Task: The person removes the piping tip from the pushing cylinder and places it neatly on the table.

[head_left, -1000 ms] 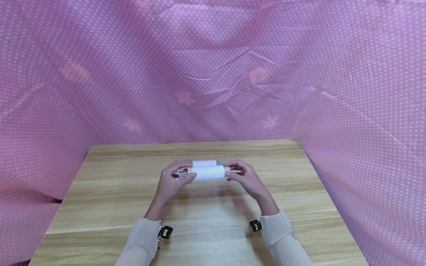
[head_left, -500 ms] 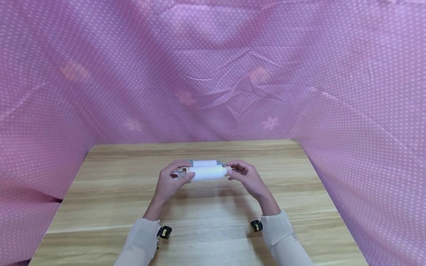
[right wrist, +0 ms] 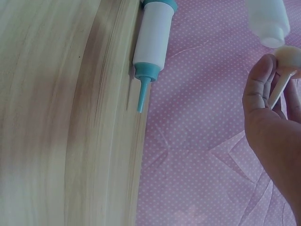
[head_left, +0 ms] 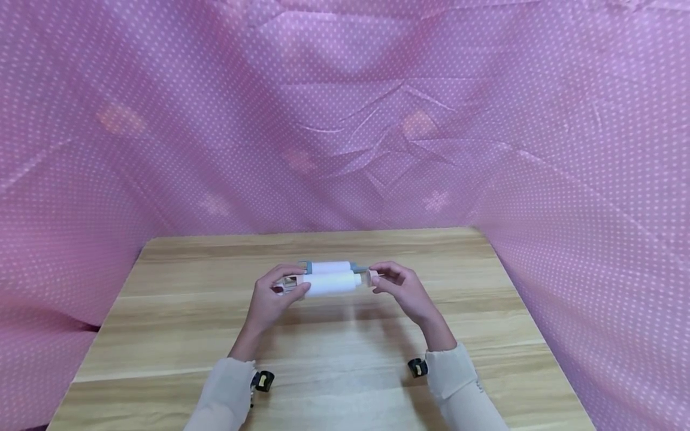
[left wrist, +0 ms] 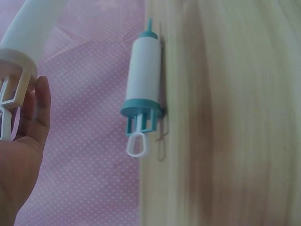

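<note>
My left hand (head_left: pixel 269 294) grips a white icing syringe (head_left: pixel 330 283) by its pale pink collar, above the table and lying sideways. In the left wrist view the collar (left wrist: pixel 19 59) and a white pull handle (left wrist: pixel 5 122) show beside the fingers. My right hand (head_left: pixel 401 292) pinches a pale pink nozzle cap (head_left: pixel 372 278), its thin spout (right wrist: pixel 281 88) passing between the fingers. A small gap parts the cap from the barrel's bare threaded neck (right wrist: pixel 273 37). Just behind lies a second syringe (head_left: pixel 330 267), white with teal ends; its teal spout (right wrist: pixel 143 96) points right.
The wooden table (head_left: pixel 334 359) has its far edge a little beyond the teal syringe. Pink dotted cloth (head_left: pixel 345 149) hangs behind and at both sides. Each sleeve cuff bears a small black wrist camera (head_left: pixel 262 381).
The nozzle cap has come off the barrel in my right hand and moved slightly right. My left hand has shifted a little left with the syringe, baring its neck.
</note>
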Action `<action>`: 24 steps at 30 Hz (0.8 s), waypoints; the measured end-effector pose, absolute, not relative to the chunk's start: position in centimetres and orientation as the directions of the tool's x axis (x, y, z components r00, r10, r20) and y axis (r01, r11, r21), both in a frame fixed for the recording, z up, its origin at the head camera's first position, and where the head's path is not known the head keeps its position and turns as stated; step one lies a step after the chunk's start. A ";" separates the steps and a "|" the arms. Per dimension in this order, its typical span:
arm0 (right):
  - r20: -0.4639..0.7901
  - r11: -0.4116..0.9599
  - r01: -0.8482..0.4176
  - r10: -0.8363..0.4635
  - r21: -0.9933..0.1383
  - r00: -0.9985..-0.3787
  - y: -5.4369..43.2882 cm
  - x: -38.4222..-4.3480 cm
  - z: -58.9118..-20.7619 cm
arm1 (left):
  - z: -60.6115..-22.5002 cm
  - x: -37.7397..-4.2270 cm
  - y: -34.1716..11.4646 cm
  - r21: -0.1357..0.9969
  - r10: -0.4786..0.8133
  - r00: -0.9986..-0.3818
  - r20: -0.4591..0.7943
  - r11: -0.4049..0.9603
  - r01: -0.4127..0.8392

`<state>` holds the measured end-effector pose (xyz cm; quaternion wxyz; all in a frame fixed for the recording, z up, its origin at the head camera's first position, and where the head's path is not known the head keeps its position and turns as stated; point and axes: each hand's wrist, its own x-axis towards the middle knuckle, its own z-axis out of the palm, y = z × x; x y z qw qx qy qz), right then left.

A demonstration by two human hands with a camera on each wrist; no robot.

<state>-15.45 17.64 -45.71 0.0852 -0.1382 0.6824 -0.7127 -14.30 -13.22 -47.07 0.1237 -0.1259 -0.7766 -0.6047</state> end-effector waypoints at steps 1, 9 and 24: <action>0.078 -0.054 -0.064 -0.312 -0.997 -0.947 17.7 -15.5 -45.7 | -47.2 -14.3 -13.3 0.908 0.046 -0.937 0.345 0.238 0.346; 0.063 -0.039 -0.054 -0.310 -0.998 -0.949 17.7 -15.4 -46.0 | -48.5 -14.2 -13.9 0.924 0.012 -0.960 0.279 0.269 0.272; 0.054 -0.042 -0.044 -0.299 -0.998 -0.953 18.0 -15.4 -46.8 | -51.5 -14.6 -15.2 0.924 0.073 -0.966 0.247 0.284 0.258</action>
